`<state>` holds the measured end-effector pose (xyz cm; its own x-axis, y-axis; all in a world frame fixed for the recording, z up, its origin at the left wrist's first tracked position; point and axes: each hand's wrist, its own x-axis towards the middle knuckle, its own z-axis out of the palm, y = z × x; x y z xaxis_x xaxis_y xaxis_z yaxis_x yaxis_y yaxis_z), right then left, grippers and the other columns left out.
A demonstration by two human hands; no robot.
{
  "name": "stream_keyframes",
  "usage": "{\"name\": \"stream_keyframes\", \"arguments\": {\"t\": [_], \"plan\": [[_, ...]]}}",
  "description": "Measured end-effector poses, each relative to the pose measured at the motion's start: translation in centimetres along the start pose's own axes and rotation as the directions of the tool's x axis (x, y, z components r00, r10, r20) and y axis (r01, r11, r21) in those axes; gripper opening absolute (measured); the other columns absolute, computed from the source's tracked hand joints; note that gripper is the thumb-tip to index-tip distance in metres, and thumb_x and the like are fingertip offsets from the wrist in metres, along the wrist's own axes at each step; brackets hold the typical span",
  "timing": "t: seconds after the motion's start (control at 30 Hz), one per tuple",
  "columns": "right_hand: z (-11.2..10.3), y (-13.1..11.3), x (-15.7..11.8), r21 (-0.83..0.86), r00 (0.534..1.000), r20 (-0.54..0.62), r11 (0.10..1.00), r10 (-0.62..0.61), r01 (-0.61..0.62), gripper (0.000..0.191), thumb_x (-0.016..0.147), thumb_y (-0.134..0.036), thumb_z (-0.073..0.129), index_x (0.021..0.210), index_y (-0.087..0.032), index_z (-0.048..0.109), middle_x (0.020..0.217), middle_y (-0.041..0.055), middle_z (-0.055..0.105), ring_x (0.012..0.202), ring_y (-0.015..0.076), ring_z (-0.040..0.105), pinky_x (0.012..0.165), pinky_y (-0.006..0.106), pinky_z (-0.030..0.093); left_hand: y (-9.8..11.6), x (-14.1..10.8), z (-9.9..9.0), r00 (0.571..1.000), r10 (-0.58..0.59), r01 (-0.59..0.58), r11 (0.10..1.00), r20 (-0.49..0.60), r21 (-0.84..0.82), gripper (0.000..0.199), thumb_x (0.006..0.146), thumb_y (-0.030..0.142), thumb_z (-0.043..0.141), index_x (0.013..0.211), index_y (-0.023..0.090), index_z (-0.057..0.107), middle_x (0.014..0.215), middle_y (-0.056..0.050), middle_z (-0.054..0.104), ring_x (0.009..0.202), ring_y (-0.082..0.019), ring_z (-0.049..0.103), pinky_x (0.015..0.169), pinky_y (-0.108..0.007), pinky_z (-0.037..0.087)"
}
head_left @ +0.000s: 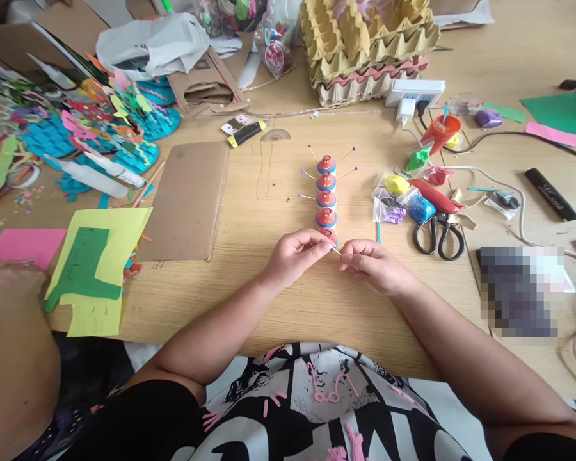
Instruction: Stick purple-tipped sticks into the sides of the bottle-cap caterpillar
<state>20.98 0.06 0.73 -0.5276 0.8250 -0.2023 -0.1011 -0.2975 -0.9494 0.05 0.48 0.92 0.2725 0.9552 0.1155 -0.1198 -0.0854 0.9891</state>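
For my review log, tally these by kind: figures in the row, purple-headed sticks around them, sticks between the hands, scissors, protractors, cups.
Red-and-blue figures: 5 (nearest partly hidden by the left hand)
Purple-headed sticks: 5
Thin white stick between the hands: 1
Scissors: 1 pair
Protractor: 1
Orange-red cup: 1
Total: 14

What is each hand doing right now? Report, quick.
Left hand: closed, fingertips pinching a thin pale stick beside the nearest red-and-blue figure.
Right hand: closed, fingertips pinched at the stick's other end.
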Motion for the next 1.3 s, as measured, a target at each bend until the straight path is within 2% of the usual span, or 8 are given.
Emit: {"name": "stream_keyframes", "arguments": {"t": [0.3,0.4,0.57,0.73,0.9,1.03,1.13,1.3], "plan": [[0.3,-0.3,0.1,-0.083,0.999,-0.02,0.996,-0.029,0.027,0.024,0.083,-0.037,0.069,0.069,-0.017,0.068,0.059,-0.0041,0.048,0.055,0.0087,0.035,0.053,0.025,0.024,0.0,-0.1,0.3,0.998,0.056,-0.053,0.995,-0.039,0.085,0.021,0.087,0.037,0.078,0.077,0.019,0.076,0.08,-0.003,0.075,0.075,-0.013,0.066,0.073,-0.026,0.052],[0.3,-0.3,0.1,-0.086,0.999,-0.02,0.996,-0.026,0.024,0.025,0.083,-0.038,0.069,0.07,-0.017,0.068,0.059,-0.004,0.048,0.055,0.0089,0.035,0.052,0.025,0.024,-0.3,-0.1,0.2,0.999,0.024,-0.021,0.998,-0.044,0.066,0.024,0.088,0.042,0.077,0.082,0.019,0.078,0.084,-0.005,0.077,0.08,-0.014,0.068,0.076,-0.028,0.054],[0.3,-0.4,0.1,-0.074,0.999,-0.012,0.997,-0.034,0.033,0.023,0.084,-0.036,0.067,0.071,-0.016,0.068,0.055,-0.0061,0.041,0.052,0.008,0.031,0.052,0.026,0.021,-0.7,-0.1,-0.1,0.996,-0.058,0.057,0.998,-0.073,-0.015,0.037,0.095,0.053,0.064,0.096,0.021,0.082,0.09,-0.007,0.079,0.09,-0.017,0.072,0.079,-0.03,0.055],[0.3,-0.3,0.1,-0.072,1.0,0.006,0.997,-0.031,0.031,0.025,0.085,-0.037,0.067,0.072,-0.016,0.068,0.056,-0.006,0.042,0.052,0.008,0.031,0.051,0.025,0.021,-0.8,-0.1,0.1,0.994,-0.064,0.06,0.997,-0.094,-0.039,0.028,0.085,0.046,0.078,0.087,0.018,0.08,0.087,-0.006,0.08,0.084,-0.016,0.073,0.079,-0.028,0.057],[0.1,-0.1,0.1,-0.084,1.0,0.02,0.996,-0.018,0.02,0.026,0.086,-0.038,0.066,0.073,-0.015,0.068,0.056,-0.0057,0.043,0.052,0.0078,0.031,0.05,0.025,0.02,-0.7,-0.1,0.2,0.995,-0.023,0.022,1.0,-0.102,-0.013,0.023,0.084,0.041,0.081,0.084,0.018,0.079,0.085,-0.005,0.08,0.082,-0.015,0.073,0.078,-0.028,0.058],[-0.1,0.1,0.0,-0.038,0.999,0.038,0.999,-0.013,0.015,0.027,0.088,-0.039,0.066,0.074,-0.015,0.068,0.056,-0.0062,0.04,0.051,0.0074,0.029,0.049,0.024,0.019,-0.7,-0.1,0.0,0.996,-0.046,0.044,0.999,-0.081,-0.029,0.026,0.09,0.044,0.074,0.089,0.019,0.081,0.089,-0.006,0.08,0.085,-0.015,0.073,0.083,-0.029,0.059],[-0.2,0.2,0.0,0.025,0.998,0.059,1.0,0.001,-0.003,0.03,0.089,-0.042,0.066,0.075,-0.015,0.068,0.055,-0.0069,0.036,0.05,0.0072,0.027,0.048,0.024,0.018,-0.8,-0.1,-0.1,0.997,-0.063,0.06,0.996,-0.033,-0.072,0.027,0.089,0.046,0.074,0.095,0.021,0.082,0.094,-0.006,0.08,0.088,-0.016,0.073,0.084,-0.03,0.059],[-0.1,0.2,0.0,0.076,0.998,0.067,0.997,0.021,-0.026,0.03,0.087,-0.043,0.067,0.073,-0.016,0.066,0.054,-0.0073,0.035,0.05,0.0071,0.026,0.047,0.023,0.017,-0.9,0.0,-0.2,0.999,-0.038,0.04,0.997,0.023,-0.073,0.024,0.088,0.043,0.077,0.096,0.021,0.081,0.087,-0.005,0.079,0.088,-0.016,0.073,0.085,-0.031,0.059]]}}
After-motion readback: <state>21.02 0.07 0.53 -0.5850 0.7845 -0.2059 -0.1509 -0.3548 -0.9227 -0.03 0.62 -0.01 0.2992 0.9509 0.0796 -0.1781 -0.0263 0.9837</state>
